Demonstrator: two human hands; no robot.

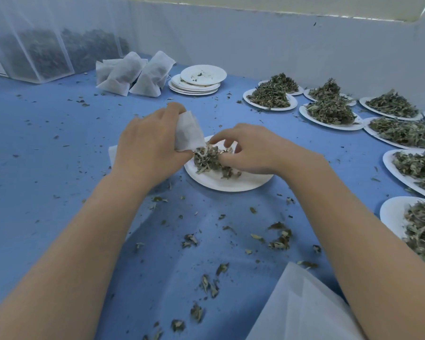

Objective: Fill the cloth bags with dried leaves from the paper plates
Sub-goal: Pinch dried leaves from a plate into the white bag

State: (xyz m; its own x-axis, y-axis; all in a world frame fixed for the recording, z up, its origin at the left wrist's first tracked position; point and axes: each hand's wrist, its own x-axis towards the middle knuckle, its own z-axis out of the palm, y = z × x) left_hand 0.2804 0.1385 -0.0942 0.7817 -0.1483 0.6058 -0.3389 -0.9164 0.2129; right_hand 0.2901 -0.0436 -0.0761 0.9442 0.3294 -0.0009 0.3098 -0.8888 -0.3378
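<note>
My left hand (147, 146) grips a small white cloth bag (189, 132), its mouth tilted down toward a paper plate (231, 184) in the middle of the blue table. A clump of dried leaves (211, 160) lies on that plate just below the bag's mouth. My right hand (250, 150) has its fingers curled into the clump and pinches leaves beside the bag opening. Part of the plate is hidden under both hands.
Several filled cloth bags (133, 74) lie at the back, next to a stack of used plates (198, 81). Several plates heaped with leaves (402, 133) line the right side. Mesh containers of leaves (42, 52) stand back left. Loose leaves (279, 238) litter the cloth; white fabric (302, 312) lies near me.
</note>
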